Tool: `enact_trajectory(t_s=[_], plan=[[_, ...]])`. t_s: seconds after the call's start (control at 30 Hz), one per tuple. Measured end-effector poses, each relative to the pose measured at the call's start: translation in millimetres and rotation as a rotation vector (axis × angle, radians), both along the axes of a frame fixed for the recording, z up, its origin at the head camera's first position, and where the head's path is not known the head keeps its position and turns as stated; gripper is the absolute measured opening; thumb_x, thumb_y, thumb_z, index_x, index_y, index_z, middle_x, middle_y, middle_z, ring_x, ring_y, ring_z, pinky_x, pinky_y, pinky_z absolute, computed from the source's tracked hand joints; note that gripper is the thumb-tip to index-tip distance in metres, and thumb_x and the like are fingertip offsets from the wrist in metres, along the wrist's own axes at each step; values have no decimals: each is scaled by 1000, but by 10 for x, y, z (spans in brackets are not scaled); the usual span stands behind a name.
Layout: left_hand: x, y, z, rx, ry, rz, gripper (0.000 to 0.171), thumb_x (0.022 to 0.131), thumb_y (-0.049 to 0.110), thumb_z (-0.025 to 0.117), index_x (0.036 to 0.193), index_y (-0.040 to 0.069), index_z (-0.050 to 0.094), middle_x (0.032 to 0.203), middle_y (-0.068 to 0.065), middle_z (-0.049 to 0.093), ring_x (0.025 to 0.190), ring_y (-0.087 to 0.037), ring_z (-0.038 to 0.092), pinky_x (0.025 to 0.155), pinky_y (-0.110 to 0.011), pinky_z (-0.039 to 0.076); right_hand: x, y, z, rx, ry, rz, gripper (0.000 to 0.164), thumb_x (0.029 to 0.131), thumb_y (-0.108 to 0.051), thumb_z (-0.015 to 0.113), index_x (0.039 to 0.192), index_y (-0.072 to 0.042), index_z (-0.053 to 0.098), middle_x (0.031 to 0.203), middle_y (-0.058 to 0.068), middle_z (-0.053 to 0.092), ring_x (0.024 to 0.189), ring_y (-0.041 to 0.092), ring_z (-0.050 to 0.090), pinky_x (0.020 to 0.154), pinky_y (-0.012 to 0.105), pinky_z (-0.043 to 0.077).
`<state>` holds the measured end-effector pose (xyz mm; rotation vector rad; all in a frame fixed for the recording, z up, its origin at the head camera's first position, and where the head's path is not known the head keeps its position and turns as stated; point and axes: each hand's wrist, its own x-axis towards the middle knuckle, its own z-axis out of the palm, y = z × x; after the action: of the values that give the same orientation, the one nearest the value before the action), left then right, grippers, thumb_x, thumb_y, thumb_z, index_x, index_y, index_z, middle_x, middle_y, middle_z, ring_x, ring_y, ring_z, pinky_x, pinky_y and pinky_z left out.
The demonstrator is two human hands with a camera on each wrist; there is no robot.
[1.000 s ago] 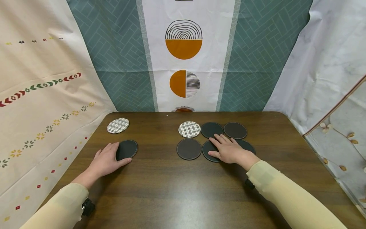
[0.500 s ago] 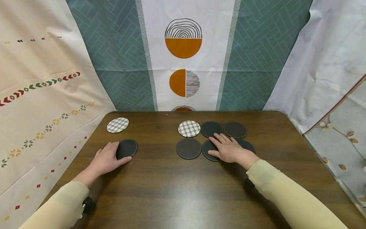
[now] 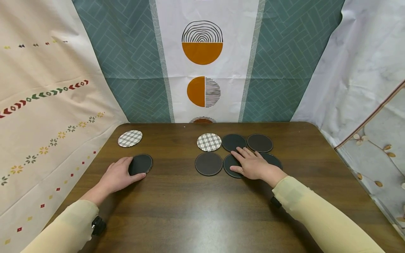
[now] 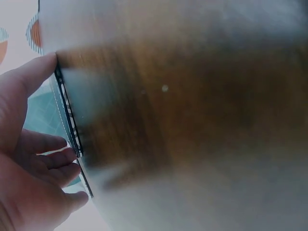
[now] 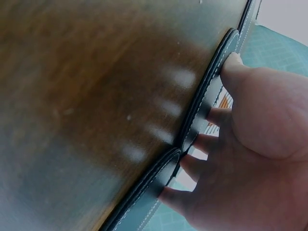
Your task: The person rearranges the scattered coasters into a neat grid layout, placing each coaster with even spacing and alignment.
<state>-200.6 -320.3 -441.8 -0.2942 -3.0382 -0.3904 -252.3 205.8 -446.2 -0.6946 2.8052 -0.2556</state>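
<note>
My left hand [image 3: 119, 175] holds a round black coaster [image 3: 141, 164] at the left of the table, thumb at its near edge and fingers along its left side. The left wrist view shows layered black and white edges [image 4: 70, 113] between thumb and fingers. Palm down, my right hand [image 3: 253, 166] rests with spread fingers on a group of coasters. Its thumb lies on a black coaster [image 3: 231, 162], and its fingertips reach the black coaster [image 3: 234, 141] behind. Another black coaster [image 3: 272, 161] is partly hidden under this hand.
In the same group lie a plaid coaster [image 3: 209, 142] and two dark brown coasters, one at the front left [image 3: 209, 164] and one at the back right [image 3: 260, 143]. A second plaid coaster [image 3: 130, 138] sits at the back left. Curtains surround the brown wooden table [image 3: 177, 207].
</note>
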Motion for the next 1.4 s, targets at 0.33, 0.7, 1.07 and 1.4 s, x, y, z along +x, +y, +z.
enact_trajectory(t_s=[0.33, 0.7, 1.07, 1.4], plan=[[-8, 5, 2, 9, -10, 20, 99, 92, 55, 86, 149, -18, 53, 146, -42, 54, 133, -63, 53, 108, -73, 45, 76, -29, 99, -9, 0, 14, 83, 113, -64, 48, 175, -9, 31, 181, 23, 20, 166, 49, 16, 126, 78, 14], [-9, 0, -18, 44, -7, 39, 98, 92, 56, 85, 151, -15, 53, 148, -41, 52, 136, -59, 51, 106, -73, 48, 117, -44, 177, -6, -8, 4, 81, 114, -60, 51, 174, -9, 33, 181, 22, 20, 166, 48, 17, 126, 77, 14], [11, 169, 82, 81, 25, 16, 93, 92, 55, 86, 150, -12, 57, 150, -38, 52, 138, -55, 51, 106, -71, 49, -38, 36, -81, -14, 15, 9, 86, 112, -68, 45, 177, -14, 28, 183, 16, 16, 168, 43, 14, 127, 76, 13], [-61, 388, 95, 82, 46, -34, 88, 93, 51, 86, 149, -10, 59, 150, -35, 54, 139, -53, 52, 106, -69, 50, -65, 33, -106, -10, 12, 9, 86, 112, -66, 48, 177, -14, 27, 183, 17, 15, 168, 44, 13, 127, 76, 13]])
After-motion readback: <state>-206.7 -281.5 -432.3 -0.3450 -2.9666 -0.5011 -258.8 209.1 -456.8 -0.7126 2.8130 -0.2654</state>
